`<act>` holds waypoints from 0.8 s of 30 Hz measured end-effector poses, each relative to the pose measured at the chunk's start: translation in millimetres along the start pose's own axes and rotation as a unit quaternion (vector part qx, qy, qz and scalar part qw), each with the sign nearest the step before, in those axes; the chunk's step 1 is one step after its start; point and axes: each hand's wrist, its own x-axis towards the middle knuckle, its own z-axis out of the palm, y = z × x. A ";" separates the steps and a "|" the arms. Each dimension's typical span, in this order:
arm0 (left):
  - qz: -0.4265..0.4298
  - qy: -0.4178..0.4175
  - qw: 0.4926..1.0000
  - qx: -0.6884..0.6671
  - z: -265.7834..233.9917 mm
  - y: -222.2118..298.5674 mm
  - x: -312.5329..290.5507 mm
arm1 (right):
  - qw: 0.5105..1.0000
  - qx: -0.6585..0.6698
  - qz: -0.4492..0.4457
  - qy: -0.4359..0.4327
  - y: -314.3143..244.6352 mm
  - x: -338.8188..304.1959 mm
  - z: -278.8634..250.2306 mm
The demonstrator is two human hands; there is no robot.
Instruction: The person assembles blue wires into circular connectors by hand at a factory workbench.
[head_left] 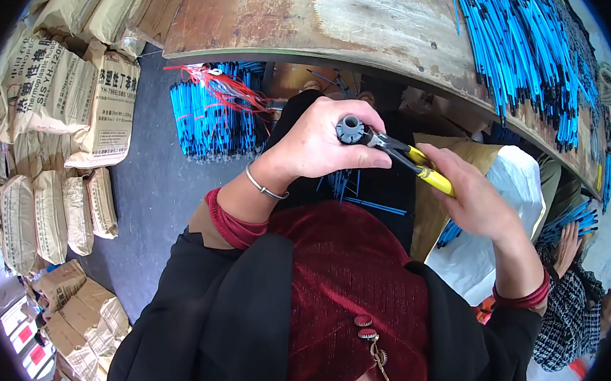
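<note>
Thumb and fingers of the left hand (pixel 315 146) are pressed about a dark, round, notched fitting (pixel 350 129), pinching it at the hand's three o'clock end with its open bore facing the camera. The curled fingers pass above it, from eleven round to two o'clock; the thumb lies below, pointing toward four. At the fitting's four o'clock edge sits the metal head of a pair of pliers (pixel 406 162); whether the jaws actually bite on it, and how wide they stand, I cannot tell. The right hand (pixel 477 196), farther out at four, is closed around the yellow handles.

Beyond the grip, a metal bangle (pixel 266 191) circles the left wrist at eight o'clock. Several thin blue rods (pixel 377 205) lie below, between five and six. A standing bundle of blue rods (pixel 205 119) is at nine, with red strands (pixel 224 86) across its top at ten. The worn wooden table (pixel 379 29) spans eleven to three, bearing a large blue pile (pixel 519 48) at two. Toward four are a white sack (pixel 521 179) and, farther off, a co-worker's hand (pixel 570 246) on more blue rods. Paper sacks (pixel 108 109) stand far out at nine.
</note>
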 end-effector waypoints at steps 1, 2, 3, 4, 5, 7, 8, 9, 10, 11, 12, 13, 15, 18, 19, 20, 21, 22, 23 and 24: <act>0.003 0.003 1.000 0.004 -0.3 0.5 -0.9 | 1.000 0.000 -0.005 0.009 -0.4 1.6 2.1; 0.006 0.007 1.000 0.009 -0.7 0.8 -1.6 | 1.000 0.000 -0.010 0.018 0.3 3.3 4.3; 0.005 0.009 1.000 0.011 -1.1 0.5 -2.3 | 1.000 0.000 -0.012 0.017 2.2 5.3 6.9; 0.012 0.008 1.000 0.006 -1.9 -0.4 -2.3 | 0.999 -0.009 -0.024 0.029 4.4 7.7 10.5; 0.018 0.007 1.000 0.001 -2.4 -1.5 -2.5 | 0.998 -0.018 -0.036 0.041 6.9 10.2 14.8; 0.029 0.006 1.000 -0.004 -0.9 -2.1 -1.8 | 0.997 -0.030 -0.048 0.055 13.1 11.9 24.6; 0.036 0.005 0.999 -0.016 0.6 -2.5 -1.6 | 0.996 0.013 -0.060 0.062 18.1 11.5 32.9; 0.040 0.008 0.999 -0.027 1.7 -4.0 -2.7 | 0.993 0.058 -0.075 0.064 19.5 14.3 39.4; 0.044 0.009 0.998 -0.039 2.0 -4.7 -3.5 | 0.988 0.104 -0.089 0.068 18.2 16.5 40.9; 0.043 0.010 0.998 -0.038 1.5 -4.5 -3.3 | 0.988 0.104 -0.090 0.067 18.7 15.2 36.3; 0.048 0.008 0.999 -0.014 0.7 -3.9 -2.3 | 0.988 0.152 -0.024 0.020 20.3 10.7 26.3; 0.053 0.004 0.999 0.009 0.2 -3.2 -0.8 | 0.979 0.198 0.042 -0.027 17.2 6.5 12.5; 0.054 -0.005 0.998 0.028 2.1 -2.2 -1.7 | 0.959 0.248 0.114 -0.074 1.8 0.3 -9.1; 0.049 -0.008 0.998 0.035 3.7 0.1 -3.0 | 0.941 0.230 0.220 -0.114 -26.3 1.6 -35.7; 0.051 -0.011 0.998 0.034 5.0 1.2 -1.5 | 0.941 0.231 0.222 -0.110 -29.1 0.5 -37.5; 0.038 -0.010 0.999 0.028 6.4 2.6 -0.6 | 0.964 0.163 0.183 -0.104 -31.1 -0.4 -39.0; 0.025 -0.007 0.999 0.023 7.6 3.8 0.1 | 0.981 0.093 0.142 -0.097 -32.5 -0.6 -39.9; 0.012 -0.003 1.000 0.018 8.1 4.2 0.7 | 0.991 0.023 0.099 -0.091 -33.5 -0.1 -39.8; 0.011 -0.004 1.000 0.019 7.4 2.4 1.8 | 0.991 0.024 0.099 -0.091 -33.1 1.6 -35.8; 0.013 0.013 1.000 0.017 6.6 -0.2 0.6 | 0.992 0.021 0.107 -0.066 -32.5 1.7 -25.0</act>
